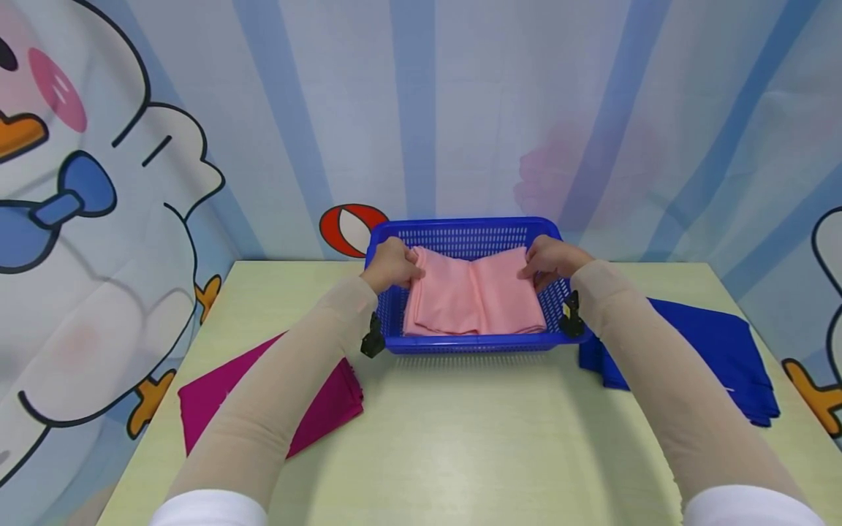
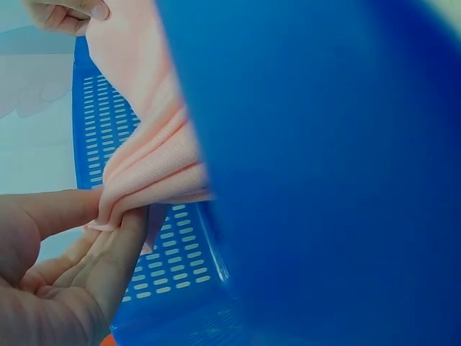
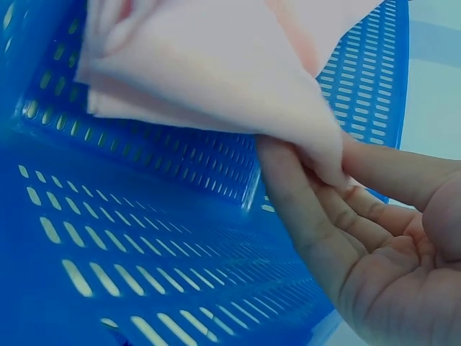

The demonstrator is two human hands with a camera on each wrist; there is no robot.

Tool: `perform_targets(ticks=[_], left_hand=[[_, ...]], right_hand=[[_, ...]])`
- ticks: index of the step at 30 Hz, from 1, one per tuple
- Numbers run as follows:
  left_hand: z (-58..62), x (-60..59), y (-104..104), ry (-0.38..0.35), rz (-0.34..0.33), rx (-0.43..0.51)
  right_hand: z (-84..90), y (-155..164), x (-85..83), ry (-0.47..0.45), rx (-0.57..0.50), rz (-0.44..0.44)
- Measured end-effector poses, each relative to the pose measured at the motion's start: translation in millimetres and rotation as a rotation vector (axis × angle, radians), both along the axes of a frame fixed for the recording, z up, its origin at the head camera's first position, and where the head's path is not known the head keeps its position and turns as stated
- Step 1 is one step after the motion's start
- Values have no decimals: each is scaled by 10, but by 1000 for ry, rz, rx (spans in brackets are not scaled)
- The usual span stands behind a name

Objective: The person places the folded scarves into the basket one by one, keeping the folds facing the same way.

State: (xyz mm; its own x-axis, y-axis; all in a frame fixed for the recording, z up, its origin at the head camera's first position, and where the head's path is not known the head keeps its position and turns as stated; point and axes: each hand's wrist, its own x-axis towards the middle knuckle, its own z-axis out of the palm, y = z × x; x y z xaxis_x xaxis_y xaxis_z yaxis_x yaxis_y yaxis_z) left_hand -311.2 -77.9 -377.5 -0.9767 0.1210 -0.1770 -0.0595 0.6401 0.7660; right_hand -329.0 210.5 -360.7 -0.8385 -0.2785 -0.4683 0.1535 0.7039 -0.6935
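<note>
Folded pink cloth [image 1: 475, 301]: inside blue basket [image 1: 460, 234], 12 o'clock on worktop [image 1: 460, 438]. Left hand [image 1: 392, 264] pinching far-left corner; right hand [image 1: 551, 260] pinching far-right corner. Likely light, soft, limp; best held at corners. Magenta cloth [image 1: 329, 402] at 8 o'clock; blue cloth [image 1: 717, 351] at 3 o'clock.

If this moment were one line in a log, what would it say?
left hand: pinches pink cloth | right hand: pinches same cloth | cloth: folded, over blue basket | table: magenta cloth left, blue cloth right
</note>
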Motion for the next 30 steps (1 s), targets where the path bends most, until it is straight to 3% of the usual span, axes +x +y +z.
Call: perform_targets(ticks=[6,13,17,30], left_hand=[[-15,6,3,6,11,-9],[-33,-15,26,-53,51,42],[-23,-29,28,-80,71,71],[29,-2,41,-94,48,123]], right_hand=[[1,-3,7,-40,-18,-3],[-9,-7,-13,-61,-32,-24],[-16,6,-6,-48,-26,-31],[33,62,22,55,-10,-88]])
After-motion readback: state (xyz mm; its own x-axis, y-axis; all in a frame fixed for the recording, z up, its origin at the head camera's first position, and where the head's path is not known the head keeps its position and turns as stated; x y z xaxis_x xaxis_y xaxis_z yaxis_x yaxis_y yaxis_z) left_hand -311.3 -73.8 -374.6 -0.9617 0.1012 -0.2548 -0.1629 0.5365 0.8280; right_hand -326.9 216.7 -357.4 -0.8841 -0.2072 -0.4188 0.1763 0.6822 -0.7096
